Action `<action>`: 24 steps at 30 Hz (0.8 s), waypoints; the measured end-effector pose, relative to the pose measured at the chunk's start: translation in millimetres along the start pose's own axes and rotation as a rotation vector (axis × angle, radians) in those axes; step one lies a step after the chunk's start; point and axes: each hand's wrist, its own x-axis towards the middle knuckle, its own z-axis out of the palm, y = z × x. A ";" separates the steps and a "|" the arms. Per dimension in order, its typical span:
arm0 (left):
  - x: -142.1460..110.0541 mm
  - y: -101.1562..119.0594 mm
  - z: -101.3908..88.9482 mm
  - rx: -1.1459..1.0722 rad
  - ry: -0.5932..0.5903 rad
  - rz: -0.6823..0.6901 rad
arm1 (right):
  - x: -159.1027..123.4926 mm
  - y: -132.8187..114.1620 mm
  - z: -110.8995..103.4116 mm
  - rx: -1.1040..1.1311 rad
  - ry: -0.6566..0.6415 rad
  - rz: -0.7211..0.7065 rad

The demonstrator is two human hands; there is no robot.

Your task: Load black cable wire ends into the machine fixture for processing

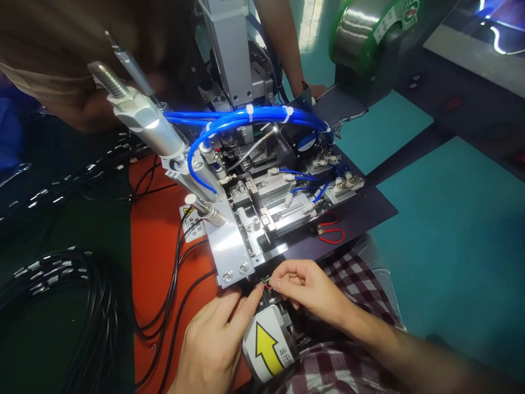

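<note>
Thin coloured wires [266, 281], green and red among them, show between my fingertips at the machine's front edge. My left hand [217, 334] pinches them from the left with thumb and forefinger. From the other side my right hand [305, 284] holds its thumb and forefinger closed at the same wires. Just beyond my hands is a metal fixture [262, 230] with clamps and slides. A cylinder with a yellow arrow label [268, 345] sits below my hands. What my left palm covers is hidden.
Blue air hoses [262, 114] arch over the machine. Black cables [176, 273] cross the orange board [151, 219], and a cable bundle [82, 306] lies left. Red-handled pliers [332, 235] rest right of the fixture. A solder spool [365, 33] and a co-worker's arm [283, 44] are at the back.
</note>
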 end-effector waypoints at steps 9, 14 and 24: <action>3.0 0.5 -6.4 -0.036 -0.067 -0.002 | 4.9 0.4 3.8 0.095 0.016 0.028; 2.9 -1.8 -7.3 -0.028 -0.064 0.032 | 1.8 0.9 7.8 0.053 0.024 -0.045; -1.2 1.3 0.7 -0.069 0.016 -0.026 | -4.0 1.7 10.9 -0.093 0.051 -0.136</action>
